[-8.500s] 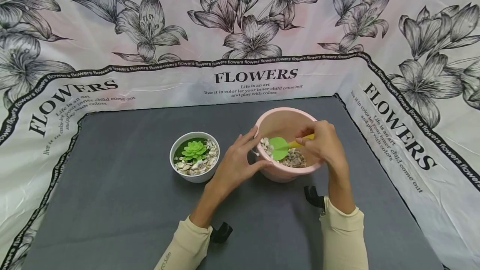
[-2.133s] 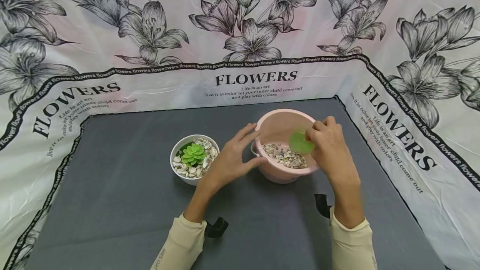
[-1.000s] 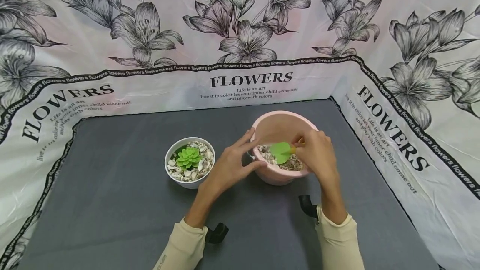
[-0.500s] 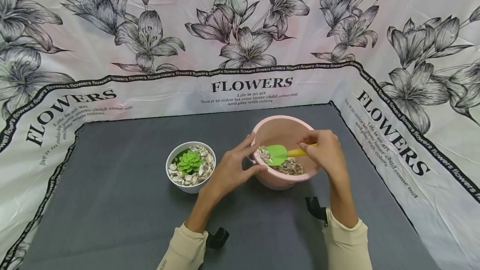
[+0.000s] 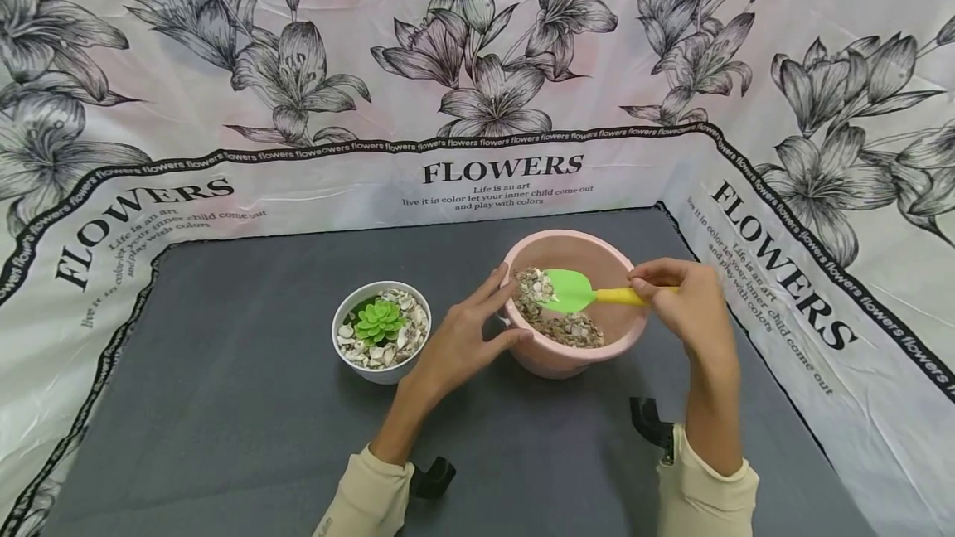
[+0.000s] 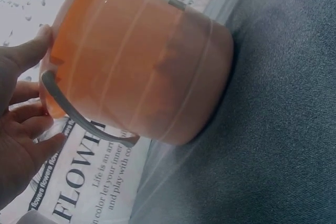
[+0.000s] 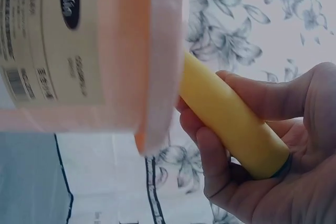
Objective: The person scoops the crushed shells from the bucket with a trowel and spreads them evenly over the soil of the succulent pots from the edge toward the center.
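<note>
A small toy shovel has a green blade and a yellow handle. My right hand holds it by the end of its handle, at the bucket's right rim. Its blade tip touches a heap of pebbles at the left inside the pink bucket. In the right wrist view, thumb and fingers wrap the yellow handle. My left hand holds the bucket's left rim, fingers on the far side and thumb nearer. The left wrist view shows the bucket's grey carry handle beside the fingers.
Left of the bucket stands a white pot with a green succulent and pale pebbles. Dark grey cloth covers the table. Flower-printed fabric rises at the back and sides.
The right hand has drawn back rightward, and the shovel blade has risen from the pebbles, which now heap at the left. Earlier the pot's pebbles covered less. The left hand stays at the rim.
</note>
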The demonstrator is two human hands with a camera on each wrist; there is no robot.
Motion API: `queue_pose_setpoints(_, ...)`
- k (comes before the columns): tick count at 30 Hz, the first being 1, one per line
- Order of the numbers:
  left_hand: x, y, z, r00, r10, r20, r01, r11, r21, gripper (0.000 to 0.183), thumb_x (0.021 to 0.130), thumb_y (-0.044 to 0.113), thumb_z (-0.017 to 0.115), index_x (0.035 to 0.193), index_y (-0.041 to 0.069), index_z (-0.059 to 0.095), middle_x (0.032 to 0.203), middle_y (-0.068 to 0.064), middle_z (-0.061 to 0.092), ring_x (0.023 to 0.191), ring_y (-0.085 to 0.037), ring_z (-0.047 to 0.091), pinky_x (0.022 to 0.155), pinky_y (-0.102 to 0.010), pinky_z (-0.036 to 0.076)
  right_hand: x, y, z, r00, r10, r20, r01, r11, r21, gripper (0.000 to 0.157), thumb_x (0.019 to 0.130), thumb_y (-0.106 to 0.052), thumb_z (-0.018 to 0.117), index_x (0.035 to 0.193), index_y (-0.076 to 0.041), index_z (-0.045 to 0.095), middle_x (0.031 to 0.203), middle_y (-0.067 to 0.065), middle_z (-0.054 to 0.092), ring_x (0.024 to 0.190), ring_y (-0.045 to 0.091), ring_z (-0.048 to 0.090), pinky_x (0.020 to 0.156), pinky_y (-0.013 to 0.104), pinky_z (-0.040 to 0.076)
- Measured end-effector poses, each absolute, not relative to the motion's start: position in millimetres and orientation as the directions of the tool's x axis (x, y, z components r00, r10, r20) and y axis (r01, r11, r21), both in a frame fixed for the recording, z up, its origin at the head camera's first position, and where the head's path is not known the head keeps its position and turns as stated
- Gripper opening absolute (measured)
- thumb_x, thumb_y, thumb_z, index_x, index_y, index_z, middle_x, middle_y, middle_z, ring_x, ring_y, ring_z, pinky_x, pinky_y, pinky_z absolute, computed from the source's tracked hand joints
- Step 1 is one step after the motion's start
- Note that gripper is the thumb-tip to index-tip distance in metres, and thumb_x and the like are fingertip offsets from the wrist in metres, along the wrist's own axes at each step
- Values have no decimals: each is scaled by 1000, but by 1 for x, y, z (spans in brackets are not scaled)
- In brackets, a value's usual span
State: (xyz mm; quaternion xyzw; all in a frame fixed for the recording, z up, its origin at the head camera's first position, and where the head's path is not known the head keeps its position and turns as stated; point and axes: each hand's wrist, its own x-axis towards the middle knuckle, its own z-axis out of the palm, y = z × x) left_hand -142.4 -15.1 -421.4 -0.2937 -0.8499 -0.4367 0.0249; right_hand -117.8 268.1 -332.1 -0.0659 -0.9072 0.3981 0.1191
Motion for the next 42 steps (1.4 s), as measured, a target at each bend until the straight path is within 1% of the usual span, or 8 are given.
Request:
queue_pose_setpoints(3, -143, -16, -421, -820, 484, 307, 534, 451, 715, 73, 96, 37, 76, 160, 18, 46, 174, -6, 29, 154, -29, 42, 120, -50, 46, -113, 275, -329, -958, 238, 161, 40, 665, -746, 17, 94, -4, 74, 107, 6, 79, 84, 4, 80, 74, -8, 58, 67, 15, 46)
queue_pose_setpoints(7, -144, -17, -419, -823, 471, 317, 537, 464, 705, 72, 95, 38, 77, 158, 17, 48, 173, -6, 31, 154, -29, 42, 121, -49, 44, -109, 280, -323, -954, 240, 180, 23, 657, -754, 18, 95, -6, 73, 108, 6, 79, 74, -28, 67, 77, -7, 58, 68, 20, 44)
queue_pose_setpoints(10, -144, -18, -417, -832, 456, 314, 526, 474, 706, 73, 94, 38, 78, 157, 16, 50, 173, -6, 32, 155, -27, 41, 122, -49, 44, -109, 280, -319, -951, 225, 212, -14, 654, -757, 18, 95, -5, 73, 107, 7, 78, 71, -38, 61, 77, -7, 59, 68, 19, 44)
queue_pose_setpoints(18, -143, -21, -417, -826, 447, 345, 544, 467, 697, 68, 95, 37, 77, 156, 20, 52, 171, -10, 36, 152, -32, 46, 119, -51, 47, -108, 276, -313, -948, 199, 248, -73, 625, -778, 17, 94, -4, 75, 105, 9, 78, 71, -37, 63, 73, -6, 61, 66, 17, 46)
queue_pose_setpoints(25, -139, -31, -415, -835, 399, 379, 544, 486, 684, 71, 95, 36, 78, 157, 15, 50, 170, -7, 38, 152, -30, 47, 120, -49, 46, -111, 268, -312, -948, 171, 269, -115, 605, -788, 15, 93, -2, 76, 104, 9, 78, 72, -36, 64, 79, -5, 60, 68, 14, 48)
queue_pose_setpoints(32, -136, -44, -411, -848, 341, 406, 529, 525, 666, 70, 94, 37, 78, 155, 16, 52, 168, -7, 41, 152, -30, 47, 119, -52, 47, -114, 258, -310, -959, 147, 241, -115, 576, -809, 17, 93, -2, 76, 106, 9, 77, 73, -35, 64, 82, -4, 60, 70, 12, 50)
queue_pose_setpoints(37, -134, -59, -408, -873, 289, 392, 487, 549, 679, 71, 94, 37, 79, 156, 15, 52, 169, -8, 41, 153, -31, 45, 121, -56, 42, -119, 247, -307, -968, 116, 222, -125, 545, -829, 17, 94, -3, 75, 106, 9, 76, 74, -34, 66, 88, -3, 61, 73, 13, 51)
queue_pose_setpoints(42, -132, -73, -408, -872, 249, 421, 483, 571, 664, 71, 94, 37, 80, 155, 12, 53, 168, -10, 42, 152, -33, 46, 121, -57, 42, -122, 232, -305, -974, 79, 213, -148, 489, -859, 14, 93, 0, 74, 103, 11, 76, 75, -29, 69, 84, 0, 64, 71, 15, 55)
